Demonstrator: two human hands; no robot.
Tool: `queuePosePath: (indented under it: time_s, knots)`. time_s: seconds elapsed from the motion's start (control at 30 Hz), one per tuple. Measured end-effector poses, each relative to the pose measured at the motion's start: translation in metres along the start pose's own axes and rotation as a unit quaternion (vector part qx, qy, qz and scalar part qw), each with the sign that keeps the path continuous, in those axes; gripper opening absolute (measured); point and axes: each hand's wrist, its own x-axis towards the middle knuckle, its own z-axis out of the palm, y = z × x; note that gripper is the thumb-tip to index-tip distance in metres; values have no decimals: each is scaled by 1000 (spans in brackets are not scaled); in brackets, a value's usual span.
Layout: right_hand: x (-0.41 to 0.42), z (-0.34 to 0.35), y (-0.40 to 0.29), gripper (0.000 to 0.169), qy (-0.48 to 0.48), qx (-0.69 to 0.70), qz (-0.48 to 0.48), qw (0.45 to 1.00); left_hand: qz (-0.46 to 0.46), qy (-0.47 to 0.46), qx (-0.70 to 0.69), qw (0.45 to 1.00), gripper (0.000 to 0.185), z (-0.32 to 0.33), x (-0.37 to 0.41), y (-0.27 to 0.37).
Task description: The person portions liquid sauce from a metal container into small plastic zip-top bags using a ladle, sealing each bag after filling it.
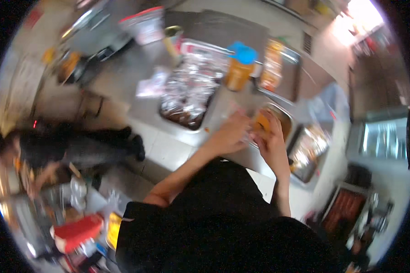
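Observation:
Both my hands are close together over a small metal tray (290,117) on a steel worktable. My right hand (271,136) curls around a flat orange-yellow piece (262,122), which is too blurred to name further. Beside it, my left hand (234,131) has its fingertips near that piece. A faint pinkish, clear film seems to show by the left fingers, but blur hides whether they grip it. Just beyond the hands stands a jar of orange-brown contents (239,76) with a blue top (244,54).
Left of the jar, a deep tray holds several foil-wrapped items (196,82). A long orange-and-white packet (271,65) rests on a metal tray (290,78). At right are a clear plastic bag (329,100) and a tray of shiny wrapped food (311,143). Another person (44,150) works at left.

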Motion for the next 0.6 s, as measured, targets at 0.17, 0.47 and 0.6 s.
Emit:
queuePosePath:
  time_s: [0.17,0.47,0.6]
  knots:
    - [-61,-75,15,31,92,-96,253,958,-31,-65,-7,997,42,-39,16,0]
    - [-121,12,66,27,182,229,408,865,23,-119,4,993,39,-27,31,-6]
    - [-91,26,73,15,320,300,335,834,30,-116,27,992,38,-22,32,-8]
